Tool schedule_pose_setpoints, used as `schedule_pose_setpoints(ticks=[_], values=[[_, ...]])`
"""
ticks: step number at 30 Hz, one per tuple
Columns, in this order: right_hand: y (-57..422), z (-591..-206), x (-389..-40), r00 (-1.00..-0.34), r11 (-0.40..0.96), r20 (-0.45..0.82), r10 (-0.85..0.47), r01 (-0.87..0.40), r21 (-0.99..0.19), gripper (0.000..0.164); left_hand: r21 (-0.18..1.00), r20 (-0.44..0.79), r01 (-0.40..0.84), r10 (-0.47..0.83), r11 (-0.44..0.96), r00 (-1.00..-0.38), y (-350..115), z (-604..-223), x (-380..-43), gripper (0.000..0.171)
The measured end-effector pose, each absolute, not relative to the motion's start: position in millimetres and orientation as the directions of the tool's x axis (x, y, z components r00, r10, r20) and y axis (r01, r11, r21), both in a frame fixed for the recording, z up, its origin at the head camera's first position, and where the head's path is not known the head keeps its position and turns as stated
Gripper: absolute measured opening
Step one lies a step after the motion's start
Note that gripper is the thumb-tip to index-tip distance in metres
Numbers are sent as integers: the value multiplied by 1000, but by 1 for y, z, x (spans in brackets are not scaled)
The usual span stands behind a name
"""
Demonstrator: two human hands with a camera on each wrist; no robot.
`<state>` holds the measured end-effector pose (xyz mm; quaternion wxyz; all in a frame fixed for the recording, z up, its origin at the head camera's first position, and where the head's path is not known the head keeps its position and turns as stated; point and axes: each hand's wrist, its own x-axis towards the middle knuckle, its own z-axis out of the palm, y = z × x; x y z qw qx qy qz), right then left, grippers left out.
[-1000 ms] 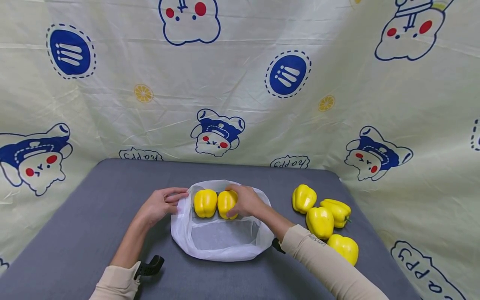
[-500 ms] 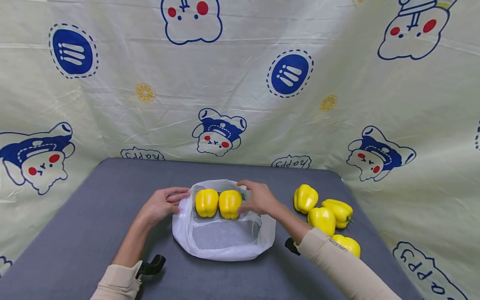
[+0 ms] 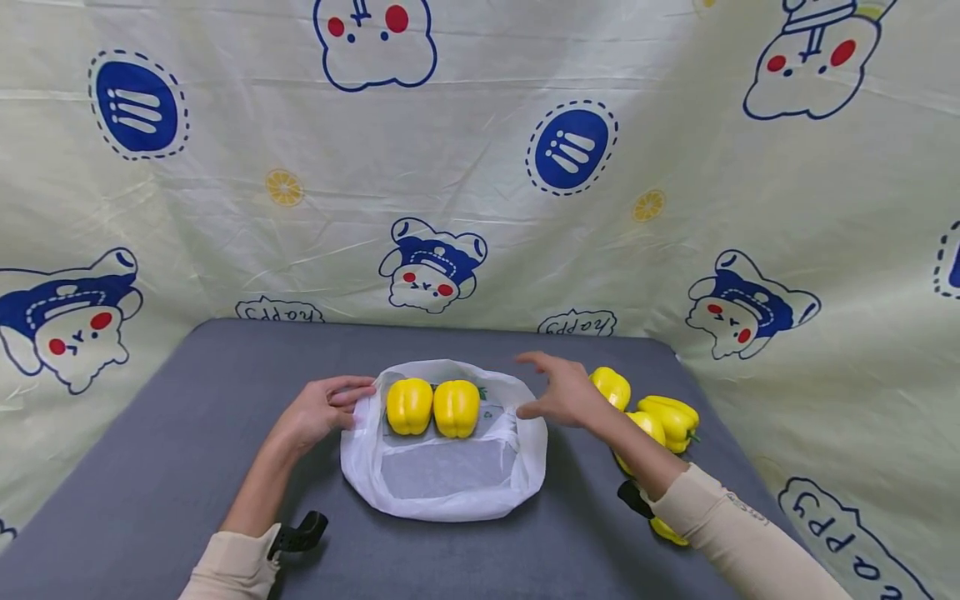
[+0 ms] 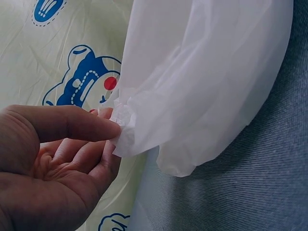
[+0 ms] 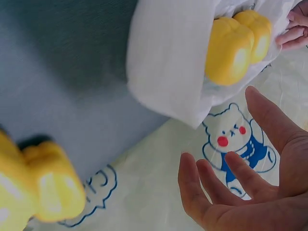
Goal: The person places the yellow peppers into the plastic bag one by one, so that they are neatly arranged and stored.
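A white plastic bag (image 3: 442, 507) stands with its mouth spread on the grey table. Inside, side by side at the far end, are two yellow bell peppers, a left pepper (image 3: 409, 408) and a right pepper (image 3: 457, 409). At the bag's left rim my left hand (image 3: 311, 415) pinches the crumpled edge of the bag (image 4: 192, 106) between thumb and fingers, as the left wrist view shows. My right hand (image 3: 568, 392) is over the bag's right side, fingers spread and holding nothing. The right wrist view shows its palm (image 5: 269, 204) bare, apart from the peppers.
Several loose bell peppers lie at the table's right, among them a far one (image 3: 611, 386) and one with a green stem (image 3: 669, 419). My right forearm partly covers others. A printed curtain (image 3: 480, 167) hangs behind the grey table (image 3: 225, 433).
My right hand has let go of the right pepper in the bag and moved out to the right, toward the loose peppers. The left hand has stayed at the bag's rim.
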<state>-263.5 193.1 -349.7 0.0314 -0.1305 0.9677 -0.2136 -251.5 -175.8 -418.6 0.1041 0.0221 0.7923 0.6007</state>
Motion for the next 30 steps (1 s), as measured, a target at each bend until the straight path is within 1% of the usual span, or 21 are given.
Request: schedule_pose_setpoints(ticks=[4, 8, 12, 23, 30], values=[[213, -345, -257, -967, 874, 2, -255, -231, -427, 77, 959, -138, -90, 165, 270, -977, -176, -418, -251, 63], [234, -346, -247, -968, 887, 2, -252, -232, -400, 79, 960, -138, -90, 170, 265, -976, -176, -418, -251, 63], [253, -347, -237, -969, 903, -35, -245, -214, -373, 82, 960, -145, -96, 170, 265, -975, -175, -418, -250, 63], [295, -340, -212, -969, 930, -100, -226, -185, -317, 82, 961, -139, -93, 164, 261, -977, -176, -418, -251, 63], [320, -346, -202, -972, 954, -165, -166, -116, -277, 78, 960, -135, -89, 160, 267, -978, -178, -418, -250, 63]])
